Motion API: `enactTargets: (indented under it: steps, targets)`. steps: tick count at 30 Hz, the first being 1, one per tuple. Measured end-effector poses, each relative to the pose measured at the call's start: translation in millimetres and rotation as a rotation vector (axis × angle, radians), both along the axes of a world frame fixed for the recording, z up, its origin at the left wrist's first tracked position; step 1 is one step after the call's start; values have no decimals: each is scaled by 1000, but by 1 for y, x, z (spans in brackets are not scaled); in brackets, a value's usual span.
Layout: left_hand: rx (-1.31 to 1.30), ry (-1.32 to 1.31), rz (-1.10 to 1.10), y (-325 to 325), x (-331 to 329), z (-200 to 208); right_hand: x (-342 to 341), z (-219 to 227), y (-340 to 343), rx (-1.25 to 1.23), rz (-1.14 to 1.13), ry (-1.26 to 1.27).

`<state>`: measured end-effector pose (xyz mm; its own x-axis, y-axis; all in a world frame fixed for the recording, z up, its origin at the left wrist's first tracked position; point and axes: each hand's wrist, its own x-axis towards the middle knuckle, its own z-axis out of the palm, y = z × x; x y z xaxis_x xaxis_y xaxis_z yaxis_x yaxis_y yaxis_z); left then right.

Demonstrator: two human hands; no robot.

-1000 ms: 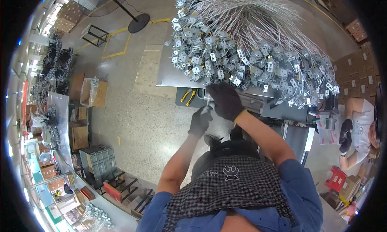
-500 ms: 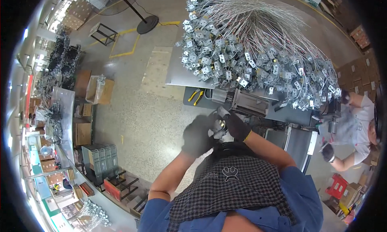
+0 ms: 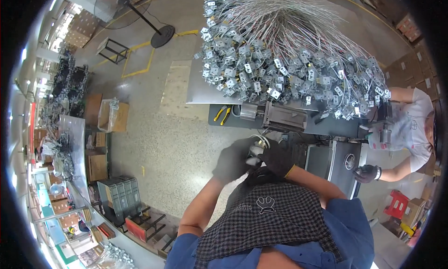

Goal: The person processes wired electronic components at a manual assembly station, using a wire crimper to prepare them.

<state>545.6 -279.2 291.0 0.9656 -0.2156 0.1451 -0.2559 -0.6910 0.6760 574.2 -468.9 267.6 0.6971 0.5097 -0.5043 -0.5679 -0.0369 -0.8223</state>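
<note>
In front of my apron, both gloved hands are closed around a small silvery metal fitting with a white cable (image 3: 256,150). A loop of its pale cable arches over the top, between the hands. My left hand (image 3: 232,161), in a dark grey glove and somewhat blurred, grips it from the left. My right hand (image 3: 278,158), in a black glove with a yellow cuff edge, has its fingers on the right side of the fitting. The fingers cover much of the part, so its exact kind cannot be made out.
Beyond my hands, a table bears a heap of metal fittings (image 3: 261,68) with long white wires. Yellow-handled pliers (image 3: 223,114) lie by a motor-like machine (image 3: 284,117). At right, a co-worker's gloved hand (image 3: 367,173) is beside a round coiled item (image 3: 349,161) on a dark conveyor belt (image 3: 343,175).
The pale cable loop now shows above my hands, which have drawn slightly lower. At right, the co-worker's hand has shifted left, and a round coiled item now shows on the belt.
</note>
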Motion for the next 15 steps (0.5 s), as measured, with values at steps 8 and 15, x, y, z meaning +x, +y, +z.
enactTargets:
  steps: [8,15]
  targets:
    - [-436,120,-27,-14,25,-43,7,14,-33,-9,-109,-238]
    - [-46,-183,-221,-54,91,-70,-6,-28,-105,-446,-306,-798]
